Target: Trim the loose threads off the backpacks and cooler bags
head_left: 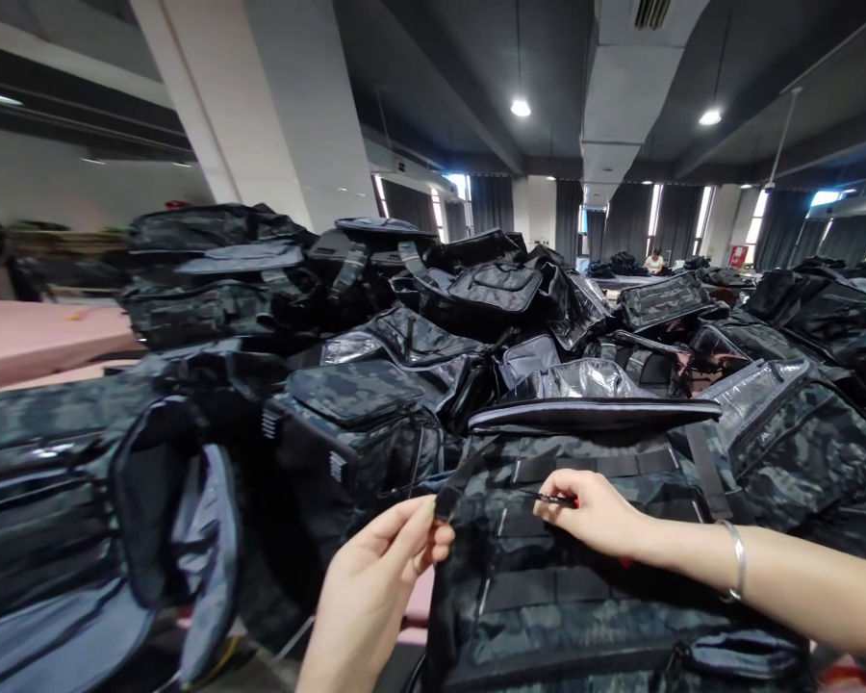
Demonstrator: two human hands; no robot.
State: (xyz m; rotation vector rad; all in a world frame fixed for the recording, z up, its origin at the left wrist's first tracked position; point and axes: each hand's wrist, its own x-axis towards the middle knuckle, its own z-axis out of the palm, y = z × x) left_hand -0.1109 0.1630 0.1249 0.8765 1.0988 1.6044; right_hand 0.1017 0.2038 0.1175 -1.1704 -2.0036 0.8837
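A dark camouflage backpack [548, 602] lies in front of me, with several black webbing bands across its face. At its upper left side, my left hand [386, 563] pinches the end of a black strap [447, 500] between thumb and fingers. Over the middle of the bag, my right hand [596, 515] is closed around what look like thread snips [554, 500]; a slim dark tip points left and bits of red show at the palm. Most of that tool is hidden by the fingers. The right wrist wears a silver bangle [737, 563].
More camouflage backpacks are heaped behind, such as a closed one [361, 423]. An open bag [36, 520] with grey lining lies at the left. A pink table surface [50, 337] shows at far left. A white pillar [260, 106] rises behind; a person [653, 261] is far off.
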